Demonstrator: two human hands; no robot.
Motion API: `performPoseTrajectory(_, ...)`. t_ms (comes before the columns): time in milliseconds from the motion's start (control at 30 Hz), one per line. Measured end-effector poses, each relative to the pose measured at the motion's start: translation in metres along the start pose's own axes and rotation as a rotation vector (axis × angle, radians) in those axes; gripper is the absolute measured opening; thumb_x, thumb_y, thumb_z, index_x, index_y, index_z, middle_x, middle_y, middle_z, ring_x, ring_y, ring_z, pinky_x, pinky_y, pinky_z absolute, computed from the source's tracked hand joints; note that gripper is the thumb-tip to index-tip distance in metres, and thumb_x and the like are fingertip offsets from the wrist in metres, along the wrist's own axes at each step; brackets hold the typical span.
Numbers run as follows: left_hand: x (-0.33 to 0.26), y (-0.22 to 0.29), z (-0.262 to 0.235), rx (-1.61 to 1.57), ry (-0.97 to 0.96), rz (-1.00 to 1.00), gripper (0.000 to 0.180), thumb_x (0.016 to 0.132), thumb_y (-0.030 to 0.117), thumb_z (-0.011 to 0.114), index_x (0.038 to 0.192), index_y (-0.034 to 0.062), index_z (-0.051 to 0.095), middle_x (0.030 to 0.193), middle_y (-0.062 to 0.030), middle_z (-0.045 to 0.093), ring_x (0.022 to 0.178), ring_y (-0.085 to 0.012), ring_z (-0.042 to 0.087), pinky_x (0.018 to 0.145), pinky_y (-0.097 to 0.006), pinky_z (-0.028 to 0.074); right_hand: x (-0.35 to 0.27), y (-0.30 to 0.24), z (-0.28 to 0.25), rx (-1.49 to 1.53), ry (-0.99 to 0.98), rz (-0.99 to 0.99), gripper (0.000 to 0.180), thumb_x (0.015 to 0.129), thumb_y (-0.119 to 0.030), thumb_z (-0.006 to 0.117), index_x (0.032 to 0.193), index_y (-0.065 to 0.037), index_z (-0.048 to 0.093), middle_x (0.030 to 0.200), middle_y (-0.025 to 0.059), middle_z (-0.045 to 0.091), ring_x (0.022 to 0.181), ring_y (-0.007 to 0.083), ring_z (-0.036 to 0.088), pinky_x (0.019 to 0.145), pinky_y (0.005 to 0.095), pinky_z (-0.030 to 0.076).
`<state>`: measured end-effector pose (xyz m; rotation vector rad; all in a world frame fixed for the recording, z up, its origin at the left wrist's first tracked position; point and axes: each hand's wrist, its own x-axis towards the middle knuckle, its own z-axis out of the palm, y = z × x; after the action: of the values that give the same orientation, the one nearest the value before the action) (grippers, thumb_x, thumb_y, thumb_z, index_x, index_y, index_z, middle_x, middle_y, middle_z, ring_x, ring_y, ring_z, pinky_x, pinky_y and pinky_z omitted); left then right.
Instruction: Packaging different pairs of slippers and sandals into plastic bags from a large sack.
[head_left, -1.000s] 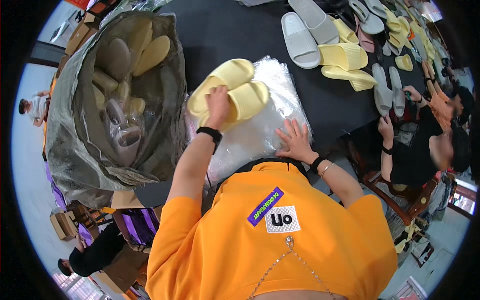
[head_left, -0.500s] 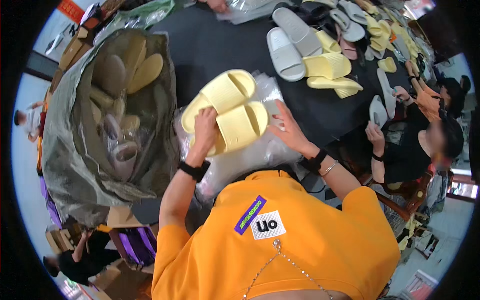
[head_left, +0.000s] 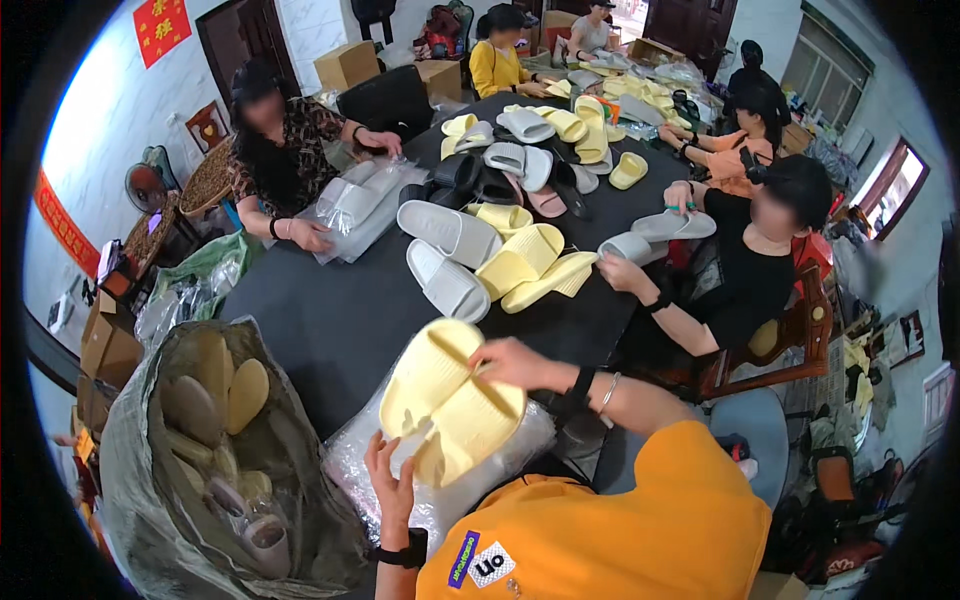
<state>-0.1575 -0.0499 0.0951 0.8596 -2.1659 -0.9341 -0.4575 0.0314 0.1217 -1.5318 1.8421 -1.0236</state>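
A pair of pale yellow slide slippers is in front of me, side by side, over a stack of clear plastic bags. My right hand comes in from the right and pinches the slippers near the gap between their straps. My left hand is at their near left end with its fingers apart, close to or touching the heel of one slipper. The undersides of the slippers are hidden.
Left of me stands a large grey woven sack holding slippers. Ahead on the black table lie grey slippers, yellow slippers and a larger pile. Co-workers sit around; one at the right holds grey slippers.
The view has lifted to show more of the table. My right hand, open before, now pinches the yellow slippers. My left hand has let go and spread its fingers at the near end.
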Motion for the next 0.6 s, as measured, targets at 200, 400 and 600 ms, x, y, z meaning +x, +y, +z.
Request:
performPoseTrajectory(200, -0.038, -0.042, -0.004, -0.158, 0.113, -0.371, 0.018, 0.086, 0.007, 0.052, 0.100, 0.0000, 0.059, 0.096, -0.0094, 0.060, 0.083, -0.0144, 0.053, 0.073, -0.026, 0.042, 0.026, 0.036, -0.067, 0.180, 0.362, 0.135, 0.023, 0.075, -0.009, 0.064, 0.097, -0.003, 0.060, 0.086, 0.0068, 0.060, 0.077, 0.0154, 0.057, 0.069, 0.0265, 0.045)
performPoseTrajectory(400, -0.068, -0.041, 0.019, -0.336, 0.074, -0.477, 0.017, 0.085, 0.007, 0.053, 0.099, -0.0021, 0.059, 0.090, -0.0077, 0.061, 0.079, -0.0129, 0.054, 0.071, -0.026, 0.043, 0.071, 0.088, -0.109, 0.635, 0.836, 0.219, 0.034, 0.073, -0.003, 0.064, 0.106, -0.002, 0.055, 0.090, 0.0072, 0.058, 0.081, 0.0147, 0.055, 0.072, 0.0269, 0.045)
performPoseTrajectory(600, -0.068, -0.038, 0.030, -0.292, 0.014, -0.487, 0.017, 0.085, 0.008, 0.056, 0.099, -0.0002, 0.059, 0.090, -0.0093, 0.062, 0.084, -0.0162, 0.059, 0.073, -0.029, 0.048, 0.114, 0.135, -0.114, 0.339, 0.997, 0.191, 0.077, 0.076, -0.025, 0.066, 0.136, -0.005, 0.023, 0.134, 0.0209, 0.030, 0.121, 0.0339, 0.033, 0.099, 0.0390, 0.029)
